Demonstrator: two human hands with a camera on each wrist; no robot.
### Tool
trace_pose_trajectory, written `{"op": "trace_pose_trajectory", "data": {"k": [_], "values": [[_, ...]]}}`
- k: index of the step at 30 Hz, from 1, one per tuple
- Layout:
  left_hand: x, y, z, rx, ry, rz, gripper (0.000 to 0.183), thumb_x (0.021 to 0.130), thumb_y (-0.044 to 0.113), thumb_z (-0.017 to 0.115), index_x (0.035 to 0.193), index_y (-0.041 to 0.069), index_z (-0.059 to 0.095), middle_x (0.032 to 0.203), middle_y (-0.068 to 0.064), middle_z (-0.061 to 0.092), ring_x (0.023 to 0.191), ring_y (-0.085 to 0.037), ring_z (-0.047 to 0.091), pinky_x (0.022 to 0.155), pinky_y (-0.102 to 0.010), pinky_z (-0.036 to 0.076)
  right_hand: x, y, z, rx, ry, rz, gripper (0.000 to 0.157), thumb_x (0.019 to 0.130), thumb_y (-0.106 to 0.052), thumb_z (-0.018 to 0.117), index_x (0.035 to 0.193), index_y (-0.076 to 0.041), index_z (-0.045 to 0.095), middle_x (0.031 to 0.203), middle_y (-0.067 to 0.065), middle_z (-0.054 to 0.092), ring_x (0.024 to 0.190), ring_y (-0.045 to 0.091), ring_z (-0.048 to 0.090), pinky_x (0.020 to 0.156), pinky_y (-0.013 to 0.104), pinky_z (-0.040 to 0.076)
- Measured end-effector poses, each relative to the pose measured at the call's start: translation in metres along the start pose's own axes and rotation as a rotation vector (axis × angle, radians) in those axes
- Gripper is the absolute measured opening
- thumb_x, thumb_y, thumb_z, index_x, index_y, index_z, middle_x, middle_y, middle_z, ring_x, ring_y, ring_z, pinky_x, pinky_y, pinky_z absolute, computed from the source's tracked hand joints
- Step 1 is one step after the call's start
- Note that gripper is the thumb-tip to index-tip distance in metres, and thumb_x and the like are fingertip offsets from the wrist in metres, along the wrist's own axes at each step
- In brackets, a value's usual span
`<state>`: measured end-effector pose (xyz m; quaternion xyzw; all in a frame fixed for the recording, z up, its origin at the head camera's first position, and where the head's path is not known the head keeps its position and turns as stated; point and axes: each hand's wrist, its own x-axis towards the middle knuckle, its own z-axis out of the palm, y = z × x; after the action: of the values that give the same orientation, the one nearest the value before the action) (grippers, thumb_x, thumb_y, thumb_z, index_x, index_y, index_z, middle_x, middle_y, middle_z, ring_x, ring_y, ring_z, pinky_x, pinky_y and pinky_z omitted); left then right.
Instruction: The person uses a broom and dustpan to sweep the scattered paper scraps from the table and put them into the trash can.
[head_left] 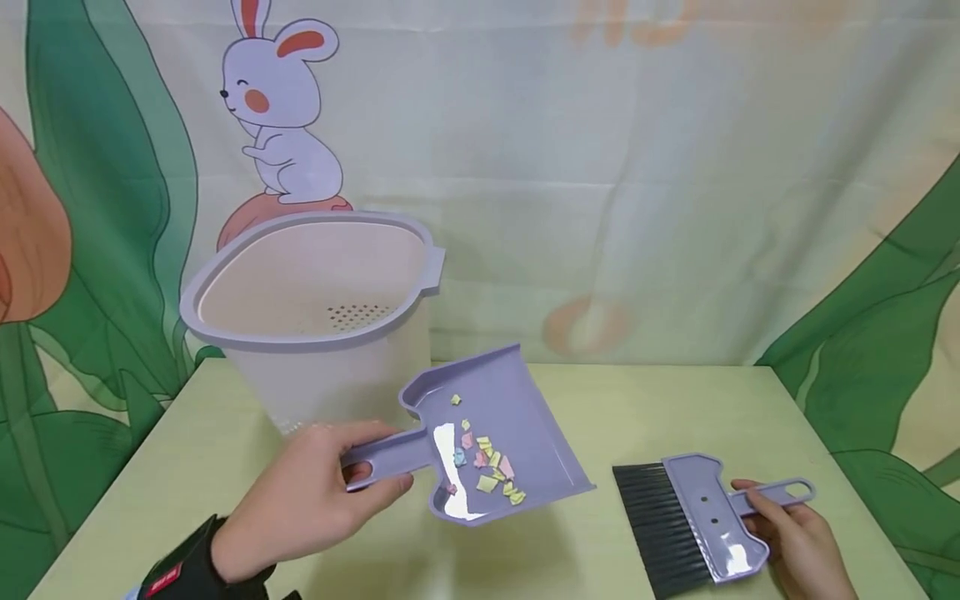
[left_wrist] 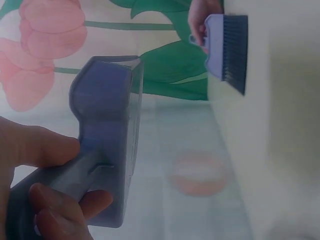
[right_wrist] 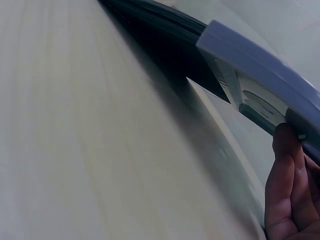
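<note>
My left hand (head_left: 322, 492) grips the short handle of a purple dustpan (head_left: 517, 408), holding it above the table in front of the bin. Several crumpled yellow, pink and blue paper scraps (head_left: 487, 462) lie in the pan, mostly near its handle side. At the right, my right hand (head_left: 802, 533) holds a purple hand brush (head_left: 712, 517) by its looped handle, with the black bristles (head_left: 660, 529) pointing left. In the right wrist view the brush (right_wrist: 260, 65) hangs over the tabletop, fingertips under its handle. The left wrist view shows the dustpan (left_wrist: 102, 110) from its handle end.
A white bin (head_left: 337, 383) with a purple rim and small holes stands at the back left, its top uncovered. The pale wooden table (head_left: 600, 417) ends at a fabric backdrop (head_left: 562, 167) printed with a rabbit, leaves and tulips.
</note>
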<state>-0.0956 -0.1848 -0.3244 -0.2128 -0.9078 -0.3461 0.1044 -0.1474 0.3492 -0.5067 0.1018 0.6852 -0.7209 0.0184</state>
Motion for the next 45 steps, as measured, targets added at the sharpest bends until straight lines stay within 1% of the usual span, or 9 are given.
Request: {"op": "trace_pose_trajectory", "data": {"k": [4, 9, 18, 24, 29, 33, 35, 40, 45], "values": [[0.015, 0.011, -0.023, 0.020, 0.019, 0.018, 0.017, 0.087, 0.025, 0.084, 0.093, 0.033, 0.070, 0.060, 0.016, 0.042, 0.051, 0.000, 0.037, 0.048, -0.020, 0.032, 0.001, 0.000, 0.000, 0.005, -0.012, -0.022, 0.022, 0.107, -0.029, 0.059, 0.098, -0.034, 0.078, 0.098, -0.014, 0.076, 0.078, 0.008, 0.068, 0.070, 0.025, 0.055], [0.028, 0.020, -0.047, 0.039, 0.033, 0.004, 0.018, 0.088, 0.028, 0.083, 0.104, 0.025, 0.075, 0.064, 0.010, 0.050, 0.053, -0.005, 0.042, 0.048, -0.023, 0.036, 0.004, 0.000, 0.002, 0.020, -0.027, -0.054, 0.022, 0.107, -0.027, 0.058, 0.100, -0.033, 0.079, 0.100, -0.014, 0.076, 0.080, 0.008, 0.069, 0.071, 0.025, 0.055], [0.046, 0.020, -0.092, 0.091, 0.100, -0.076, 0.030, 0.092, 0.035, 0.079, 0.115, 0.016, 0.074, 0.075, -0.002, 0.060, 0.059, -0.014, 0.051, 0.049, -0.028, 0.037, 0.004, 0.001, 0.005, 0.074, -0.074, -0.117, 0.025, 0.108, -0.021, 0.056, 0.104, -0.029, 0.079, 0.101, -0.012, 0.077, 0.081, 0.007, 0.070, 0.071, 0.024, 0.055], [0.057, 0.005, -0.117, 0.155, 0.199, -0.112, 0.041, 0.092, 0.037, 0.080, 0.121, 0.010, 0.074, 0.092, -0.008, 0.072, 0.068, -0.014, 0.054, 0.053, -0.026, 0.039, 0.005, 0.000, 0.007, 0.069, -0.060, -0.094, 0.023, 0.108, -0.024, 0.057, 0.105, -0.029, 0.080, 0.102, -0.013, 0.076, 0.081, 0.007, 0.069, 0.071, 0.024, 0.054], [0.063, -0.012, -0.136, 0.198, 0.263, -0.177, 0.053, 0.091, 0.045, 0.079, 0.129, 0.009, 0.072, 0.098, -0.013, 0.074, 0.072, -0.012, 0.054, 0.052, -0.028, 0.039, 0.005, 0.000, 0.007, 0.049, -0.048, -0.085, 0.022, 0.107, -0.025, 0.058, 0.104, -0.030, 0.079, 0.105, -0.016, 0.075, 0.082, 0.006, 0.069, 0.071, 0.024, 0.054], [0.064, -0.032, -0.151, 0.201, 0.277, -0.263, 0.071, 0.091, 0.054, 0.074, 0.141, 0.005, 0.063, 0.118, -0.021, 0.071, 0.087, -0.015, 0.053, 0.054, -0.023, 0.044, 0.004, 0.000, 0.006, 0.052, -0.051, -0.085, 0.023, 0.108, -0.025, 0.058, 0.103, -0.029, 0.079, 0.105, -0.017, 0.075, 0.082, 0.006, 0.069, 0.071, 0.024, 0.054], [0.064, -0.043, -0.157, 0.195, 0.277, -0.289, 0.073, 0.092, 0.056, 0.072, 0.144, 0.006, 0.060, 0.124, -0.023, 0.068, 0.094, -0.017, 0.051, 0.057, -0.020, 0.046, 0.004, 0.000, 0.005, 0.055, -0.051, -0.085, 0.023, 0.108, -0.024, 0.058, 0.102, -0.029, 0.079, 0.104, -0.016, 0.076, 0.082, 0.006, 0.070, 0.071, 0.024, 0.054], [0.064, -0.064, -0.165, 0.217, 0.283, -0.317, 0.066, 0.094, 0.055, 0.069, 0.137, 0.005, 0.064, 0.121, -0.023, 0.067, 0.096, -0.022, 0.048, 0.060, -0.018, 0.046, 0.005, 0.000, 0.005, 0.048, -0.042, -0.081, 0.023, 0.107, -0.025, 0.058, 0.102, -0.030, 0.080, 0.102, -0.015, 0.076, 0.081, 0.006, 0.069, 0.072, 0.024, 0.054], [0.065, -0.075, -0.170, 0.266, 0.291, -0.323, 0.066, 0.094, 0.056, 0.069, 0.132, 0.002, 0.064, 0.116, -0.024, 0.067, 0.092, -0.025, 0.049, 0.056, -0.022, 0.046, 0.005, 0.001, 0.004, 0.027, -0.025, -0.051, 0.022, 0.107, -0.028, 0.058, 0.101, -0.032, 0.079, 0.100, -0.014, 0.076, 0.081, 0.007, 0.068, 0.072, 0.024, 0.054]]}}
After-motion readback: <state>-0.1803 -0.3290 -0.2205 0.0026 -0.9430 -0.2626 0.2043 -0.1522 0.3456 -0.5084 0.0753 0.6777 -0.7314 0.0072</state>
